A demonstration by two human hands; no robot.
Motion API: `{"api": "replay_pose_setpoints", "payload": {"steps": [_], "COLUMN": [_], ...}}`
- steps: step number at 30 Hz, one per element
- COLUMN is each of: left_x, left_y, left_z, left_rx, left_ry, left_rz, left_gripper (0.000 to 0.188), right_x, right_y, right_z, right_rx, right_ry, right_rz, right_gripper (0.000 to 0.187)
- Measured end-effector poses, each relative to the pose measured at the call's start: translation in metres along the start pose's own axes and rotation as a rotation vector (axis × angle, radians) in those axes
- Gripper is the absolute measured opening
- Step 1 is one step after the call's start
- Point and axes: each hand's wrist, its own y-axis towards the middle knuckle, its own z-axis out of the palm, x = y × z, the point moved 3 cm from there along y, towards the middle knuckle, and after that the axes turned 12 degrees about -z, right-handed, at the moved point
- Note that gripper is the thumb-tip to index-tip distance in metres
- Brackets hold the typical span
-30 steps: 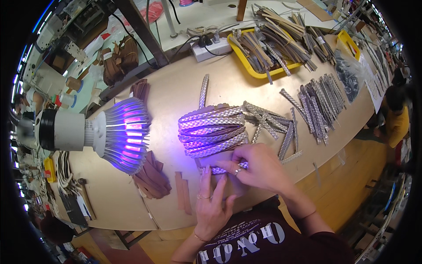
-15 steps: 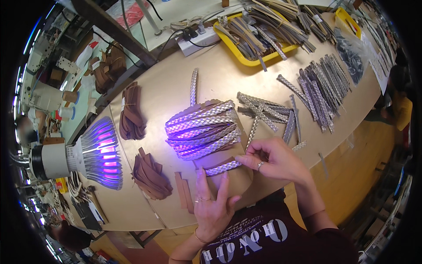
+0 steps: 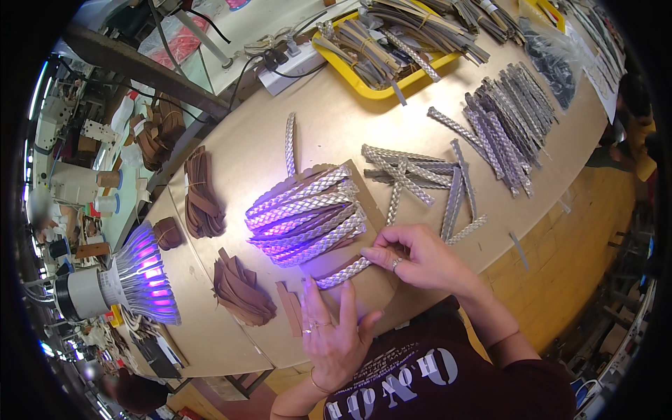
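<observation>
A silver-grey braided strip (image 3: 343, 274) lies on a tan board in front of me, with a brown flat strip along its far edge. My right hand (image 3: 421, 260) pinches the strip's right end between thumb and fingertips. Near its left end, my left hand (image 3: 334, 329) rests with fingers spread, the fingertips touching the strip and the board. Just beyond them, several more braided strips (image 3: 304, 217) lie side by side over brown pieces, tinted purple on the left by the lamp's light.
A finned lamp (image 3: 150, 276) glows purple at left. Brown strip bundles (image 3: 204, 196) and a brown strip pile (image 3: 241, 290) lie beside it. Loose braided strips (image 3: 413, 171) and a row of strips (image 3: 507, 126) are to the right. A yellow tray (image 3: 364, 91) and white power strip (image 3: 290, 70) stand behind.
The whole view has shifted, so most table items sit farther left. Both hands keep nearly the same places on the braided strip.
</observation>
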Motion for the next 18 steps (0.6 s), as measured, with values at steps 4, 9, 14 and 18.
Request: {"api": "replay_pose_setpoints", "payload": {"steps": [4, 9, 14, 18], "left_x": [0.0004, 0.0017, 0.0027, -0.0015], "left_y": [-0.0006, -0.0017, -0.0026, -0.0012], "left_z": [0.0011, 0.0015, 0.0052, 0.0055], "left_rx": [-0.003, -0.021, -0.061, -0.07], "left_ry": [-0.004, 0.009, 0.017, 0.081], "left_rz": [-0.007, 0.022, 0.04, 0.045], "left_gripper": [0.058, 0.058, 0.058, 0.057], "right_x": [-0.0057, -0.0082, -0.0081, -0.0077], "right_y": [-0.0015, -0.0023, 0.0035, 0.0049], "right_z": [0.0051, 0.0087, 0.0048, 0.0034], "right_rx": [-0.005, 0.005, 0.068, 0.104], "right_ry": [0.021, 0.03, -0.003, -0.03], "right_rz": [0.025, 0.096, 0.092, 0.09], "right_gripper": [0.036, 0.031, 0.035, 0.035]}}
